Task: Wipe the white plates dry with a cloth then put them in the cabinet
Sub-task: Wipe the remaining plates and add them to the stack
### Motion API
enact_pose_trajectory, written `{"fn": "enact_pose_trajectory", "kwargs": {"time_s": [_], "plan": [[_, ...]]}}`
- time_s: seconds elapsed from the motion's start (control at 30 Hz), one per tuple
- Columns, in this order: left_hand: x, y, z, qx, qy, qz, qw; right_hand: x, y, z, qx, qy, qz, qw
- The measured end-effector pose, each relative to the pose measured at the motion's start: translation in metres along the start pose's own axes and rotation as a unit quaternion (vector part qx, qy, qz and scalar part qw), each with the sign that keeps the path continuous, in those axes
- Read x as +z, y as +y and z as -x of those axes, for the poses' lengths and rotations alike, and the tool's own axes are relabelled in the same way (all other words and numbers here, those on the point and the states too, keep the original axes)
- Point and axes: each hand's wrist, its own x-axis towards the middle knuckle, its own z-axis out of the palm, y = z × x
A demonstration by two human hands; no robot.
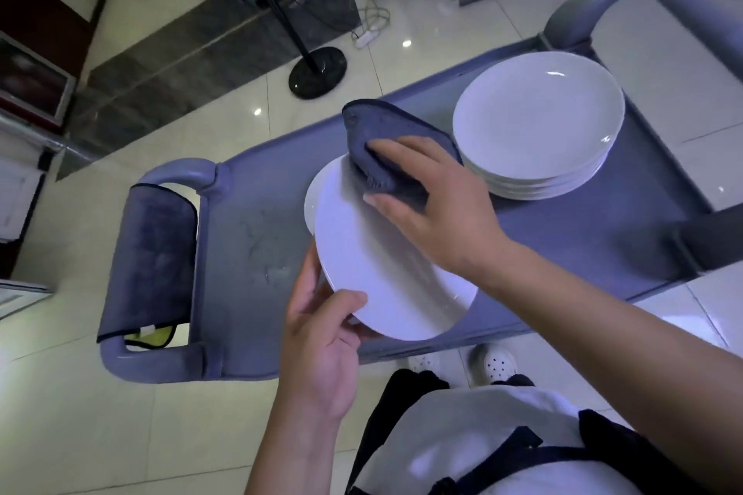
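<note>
The person stands at a grey cart (pixel 563 253) and holds one white plate (pixel 382 253) tilted above its top tray. The left hand (pixel 321 338) grips the plate's near edge, thumb curled over the face and fingers tucked underneath. The right hand (pixel 434 205) presses a folded grey cloth (pixel 386 141) against the plate's far rim, fingers wrapped round the cloth, which sticks up past the fingertips.

Just beyond the right hand, a stack of white plates (pixel 538 125) sits on the cart's tray, near the cloth but I cannot tell whether they touch. Out past the left hand, a second grey cloth (pixel 148 265) is draped over the cart's handle (pixel 181 175), with a bit of yellow-green showing at its lower edge.

Below the hands, the person's white top and dark apron straps (pixel 502 458) fill the bottom of the view, and white perforated clogs (pixel 498 364) stand on the tiled floor (pixel 120 414) beside the cart. Farther off, beyond both hands, a black round stand base (pixel 317 72) rests on the floor, with a white power strip (pixel 366 37) and cable close by.
</note>
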Motion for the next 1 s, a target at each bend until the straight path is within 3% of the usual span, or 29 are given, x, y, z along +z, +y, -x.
{"fn": "enact_pose_trajectory", "kwargs": {"time_s": [0.07,0.13,0.33,0.47,0.6,0.67,0.73,0.8,0.87,0.93,1.0], "plan": [[0.003,-0.003,0.005,0.004,-0.003,0.001,1.000,0.004,-0.006,0.006,0.005,0.047,-0.009,0.999],[0.006,-0.005,0.007,0.007,-0.012,0.010,1.000,0.008,-0.009,0.016,0.005,0.031,-0.028,0.999],[-0.010,-0.005,0.011,0.018,-0.009,0.053,0.998,-0.002,-0.014,0.051,-0.035,-0.182,-0.115,0.976],[-0.028,0.001,0.017,0.049,0.011,0.093,0.994,-0.009,-0.017,0.079,-0.060,-0.254,-0.137,0.956],[-0.046,0.006,0.019,0.069,0.045,0.076,0.994,-0.007,-0.005,0.098,-0.027,-0.315,-0.157,0.936],[-0.054,0.006,0.021,0.070,0.061,0.063,0.994,-0.001,0.001,0.107,-0.005,-0.296,-0.162,0.941],[-0.063,0.009,0.022,0.069,0.069,0.053,0.994,0.003,0.004,0.110,0.109,-0.245,-0.233,0.935],[-0.073,0.012,0.021,0.067,0.067,0.043,0.995,0.002,0.011,0.103,0.273,-0.152,-0.341,0.887],[-0.081,0.012,0.019,0.065,0.060,0.042,0.995,-0.002,0.016,0.090,0.363,-0.064,-0.391,0.843],[-0.087,0.011,0.015,0.064,0.050,0.054,0.995,-0.008,0.011,0.078,0.361,-0.013,-0.391,0.846],[-0.091,0.010,0.010,0.053,0.037,0.068,0.996,-0.008,-0.007,0.068,0.269,0.025,-0.345,0.899]]}}
